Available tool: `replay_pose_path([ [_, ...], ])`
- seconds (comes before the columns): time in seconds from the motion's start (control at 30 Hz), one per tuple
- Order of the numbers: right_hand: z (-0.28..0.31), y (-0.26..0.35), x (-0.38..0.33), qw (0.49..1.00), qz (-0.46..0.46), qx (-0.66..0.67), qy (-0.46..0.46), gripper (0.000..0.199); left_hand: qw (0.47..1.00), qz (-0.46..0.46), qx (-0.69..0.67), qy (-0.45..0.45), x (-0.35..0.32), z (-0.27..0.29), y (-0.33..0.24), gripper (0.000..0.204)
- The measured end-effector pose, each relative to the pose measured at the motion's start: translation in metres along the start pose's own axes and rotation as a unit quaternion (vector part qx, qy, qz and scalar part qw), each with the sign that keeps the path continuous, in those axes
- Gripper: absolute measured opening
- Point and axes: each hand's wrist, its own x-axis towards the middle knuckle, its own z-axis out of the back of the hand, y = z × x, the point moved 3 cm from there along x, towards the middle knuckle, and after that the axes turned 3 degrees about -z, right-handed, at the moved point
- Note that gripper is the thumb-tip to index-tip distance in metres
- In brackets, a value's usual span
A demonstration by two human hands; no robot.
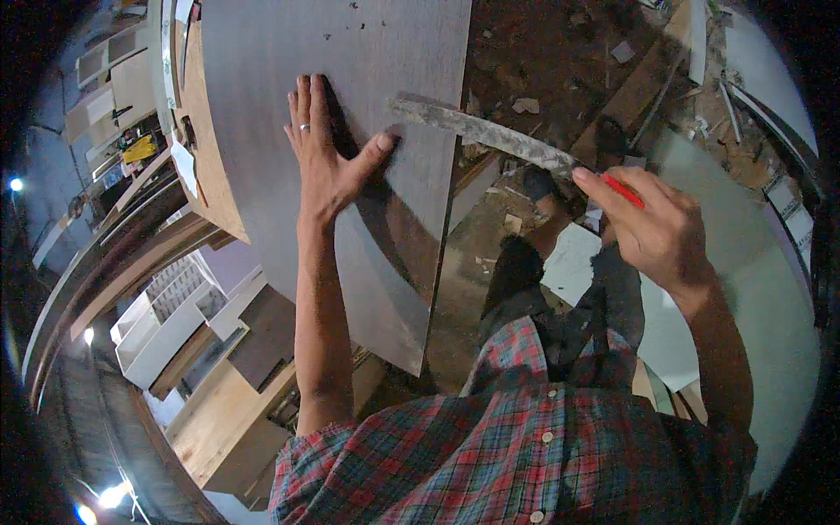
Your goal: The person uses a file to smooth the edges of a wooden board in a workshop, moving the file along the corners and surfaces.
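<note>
A large grey-brown wood-grain board (pixel 262 131) spans the upper middle of the view. My left hand (pixel 324 157) lies on it with fingers spread and thumb out to the right; a ring is on one finger. My right hand (pixel 656 223), off the board's right edge, is closed round the red handle of a long, flat, mottled grey blade (pixel 507 138). Its far end reaches over the board, right of my left thumb. Whether the blade touches the surface I cannot tell, nor its exact kind. Small dark specks (pixel 354 26) dot the board's far part.
Scraps and dirt litter the ground (pixel 542 52) beyond the board's right edge. A pale green panel (pixel 744 227) stands at the right. Left are a tan wooden board (pixel 210 166), white open boxes (pixel 166 341) and a plywood box (pixel 219 437).
</note>
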Motion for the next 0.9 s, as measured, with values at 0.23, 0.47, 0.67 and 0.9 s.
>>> replay_pose_path([
  [0.23, -0.004, -0.013, -0.001, 0.999, -0.048, -0.017, 0.019, 0.051, 0.997, -0.029, 0.07, 0.034, -0.031, -0.023, -0.086, 0.114],
  [0.47, -0.002, -0.018, 0.003, 0.998, -0.052, 0.042, 0.006, 0.045, 0.98, -0.044, 0.126, 0.15, -0.03, -0.008, -0.094, 0.121],
  [0.67, -0.001, -0.015, 0.002, 0.996, -0.047, 0.07, 0.004, 0.044, 0.981, -0.042, 0.073, 0.178, -0.073, -0.003, -0.078, 0.127],
  [0.9, 0.006, -0.009, -0.007, 1.0, 0.007, 0.017, 0.019, 0.052, 0.993, -0.059, 0.056, 0.082, -0.052, -0.001, -0.004, 0.125],
])
